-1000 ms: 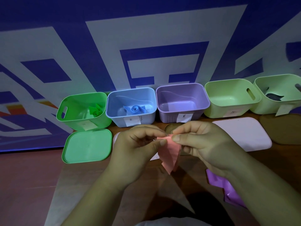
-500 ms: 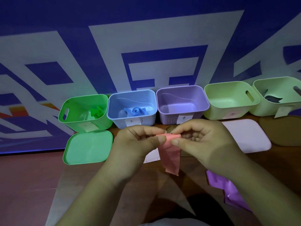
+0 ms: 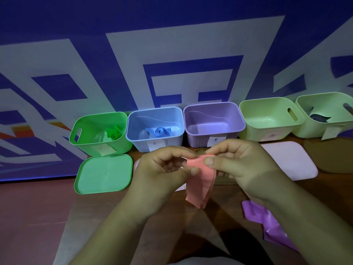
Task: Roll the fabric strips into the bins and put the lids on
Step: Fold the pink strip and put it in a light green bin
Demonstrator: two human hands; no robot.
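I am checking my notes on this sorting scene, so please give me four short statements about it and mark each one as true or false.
1. The left hand and the right hand both pinch the pink strip. True.
2. The purple bin holds a rolled strip. False: nothing shows inside it, and the purple strip lies on the table.
3. A rolled blue strip lies in the blue bin. True.
4. The green lid is on the green bin. False: it lies flat on the table in front of that bin.
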